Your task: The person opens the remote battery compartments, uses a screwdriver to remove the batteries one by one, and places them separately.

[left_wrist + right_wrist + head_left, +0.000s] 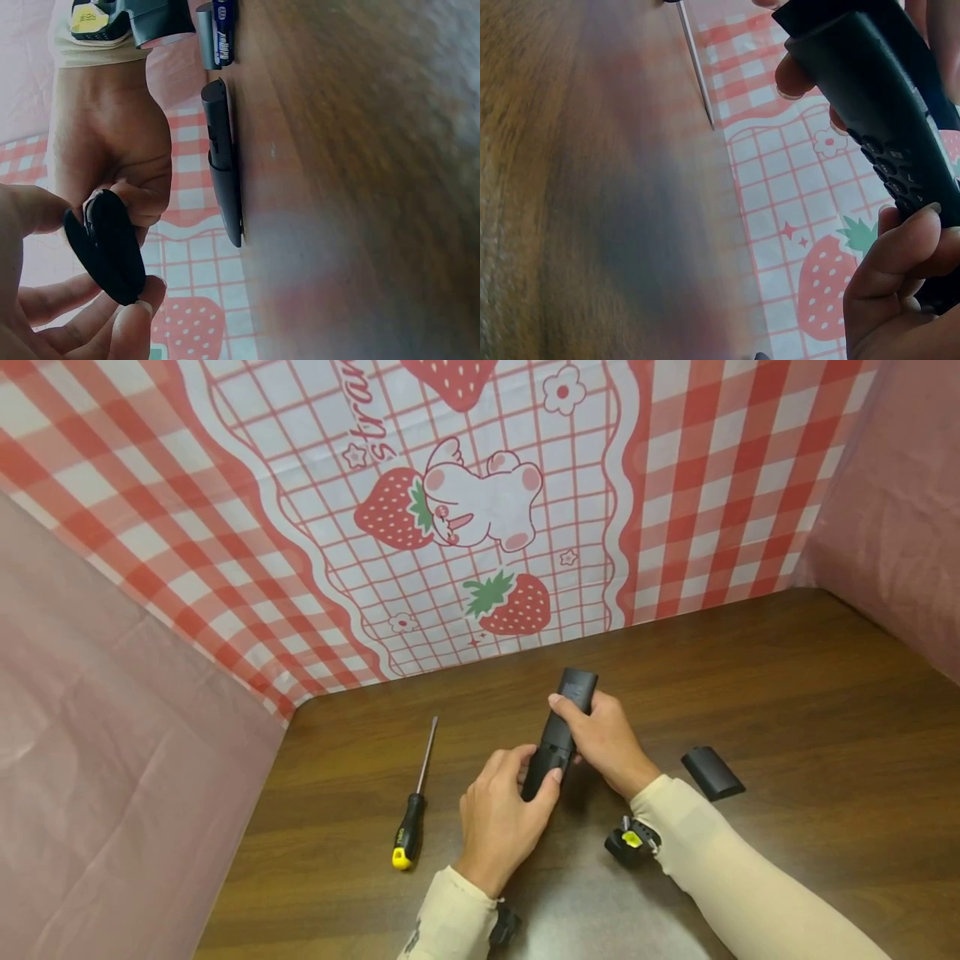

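Wooden table [787, 693] | both hands, left hand [498, 814], right hand [607, 739], grip remote [558, 731] | cover [712, 772] aside

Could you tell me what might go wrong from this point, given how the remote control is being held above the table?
The remote control is held above the table only by the fingertips of the left hand and right hand; it might slip and drop.

The battery cover lies loose beside the right forearm, so a sleeve could sweep it away.

The screwdriver lies unsecured near the left hand and may roll if nudged.
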Demonstrator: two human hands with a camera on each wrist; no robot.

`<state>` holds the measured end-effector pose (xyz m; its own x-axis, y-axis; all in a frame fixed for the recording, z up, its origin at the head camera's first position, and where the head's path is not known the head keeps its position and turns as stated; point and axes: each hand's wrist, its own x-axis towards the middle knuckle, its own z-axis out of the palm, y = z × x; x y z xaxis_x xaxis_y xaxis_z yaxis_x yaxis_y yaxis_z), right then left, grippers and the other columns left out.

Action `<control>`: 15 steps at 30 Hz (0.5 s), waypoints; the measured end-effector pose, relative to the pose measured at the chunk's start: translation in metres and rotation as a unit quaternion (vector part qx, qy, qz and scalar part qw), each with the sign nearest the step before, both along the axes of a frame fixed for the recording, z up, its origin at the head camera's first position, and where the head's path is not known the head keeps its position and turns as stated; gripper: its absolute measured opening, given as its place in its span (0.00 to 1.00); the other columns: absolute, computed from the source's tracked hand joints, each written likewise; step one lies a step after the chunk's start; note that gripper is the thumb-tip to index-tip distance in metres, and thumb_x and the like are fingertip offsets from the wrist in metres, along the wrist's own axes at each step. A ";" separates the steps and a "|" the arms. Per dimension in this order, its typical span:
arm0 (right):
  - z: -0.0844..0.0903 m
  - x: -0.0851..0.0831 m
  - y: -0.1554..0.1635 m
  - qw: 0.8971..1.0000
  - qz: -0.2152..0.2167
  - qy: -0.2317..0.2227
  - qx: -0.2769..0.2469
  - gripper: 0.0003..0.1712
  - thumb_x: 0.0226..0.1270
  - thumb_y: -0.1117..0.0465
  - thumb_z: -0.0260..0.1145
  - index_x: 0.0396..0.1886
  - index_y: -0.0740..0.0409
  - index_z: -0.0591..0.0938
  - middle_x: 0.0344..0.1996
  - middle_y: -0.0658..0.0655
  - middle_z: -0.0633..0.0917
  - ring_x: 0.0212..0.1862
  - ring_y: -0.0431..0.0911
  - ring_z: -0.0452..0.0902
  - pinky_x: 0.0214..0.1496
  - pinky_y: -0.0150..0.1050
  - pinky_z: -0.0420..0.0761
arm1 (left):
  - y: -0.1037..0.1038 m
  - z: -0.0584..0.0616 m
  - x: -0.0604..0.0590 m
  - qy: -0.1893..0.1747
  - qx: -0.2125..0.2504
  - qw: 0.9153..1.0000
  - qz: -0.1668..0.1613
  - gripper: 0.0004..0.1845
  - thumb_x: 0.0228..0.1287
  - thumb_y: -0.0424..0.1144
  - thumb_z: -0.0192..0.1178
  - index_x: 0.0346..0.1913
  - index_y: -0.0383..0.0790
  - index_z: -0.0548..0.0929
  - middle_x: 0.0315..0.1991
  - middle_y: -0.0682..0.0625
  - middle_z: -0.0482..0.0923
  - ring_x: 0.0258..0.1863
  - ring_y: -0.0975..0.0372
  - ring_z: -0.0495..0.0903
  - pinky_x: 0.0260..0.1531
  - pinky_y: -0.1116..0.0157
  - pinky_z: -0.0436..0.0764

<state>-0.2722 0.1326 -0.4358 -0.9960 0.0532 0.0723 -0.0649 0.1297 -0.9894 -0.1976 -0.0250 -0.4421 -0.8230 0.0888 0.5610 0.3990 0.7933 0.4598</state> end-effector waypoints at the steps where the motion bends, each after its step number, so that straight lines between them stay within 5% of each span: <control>1: 0.000 0.000 0.000 1.000 -0.001 0.000 0.000 0.24 0.71 0.46 0.64 0.43 0.66 0.80 0.25 0.61 0.82 0.19 0.48 0.77 0.20 0.46 0.80 | 0.000 0.000 0.000 0.002 -0.001 1.000 -0.001 0.20 0.60 0.53 0.69 0.51 0.46 0.86 0.37 0.54 0.82 0.30 0.63 0.82 0.24 0.63 0.76; 15: -0.001 0.001 0.002 1.000 0.011 -0.001 0.001 0.27 0.72 0.44 0.63 0.46 0.66 0.79 0.30 0.63 0.82 0.25 0.48 0.79 0.22 0.42 0.80 | -0.004 0.000 0.001 0.035 -0.019 0.999 -0.002 0.18 0.60 0.47 0.66 0.51 0.45 0.85 0.35 0.54 0.81 0.24 0.63 0.77 0.21 0.65 0.74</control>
<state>-0.2714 0.1343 -0.4364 -0.9970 0.0316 0.0704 -0.0657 0.1304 -0.9893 -0.1964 -0.0292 -0.4419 -0.7818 0.1141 0.6130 0.4322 0.8077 0.4010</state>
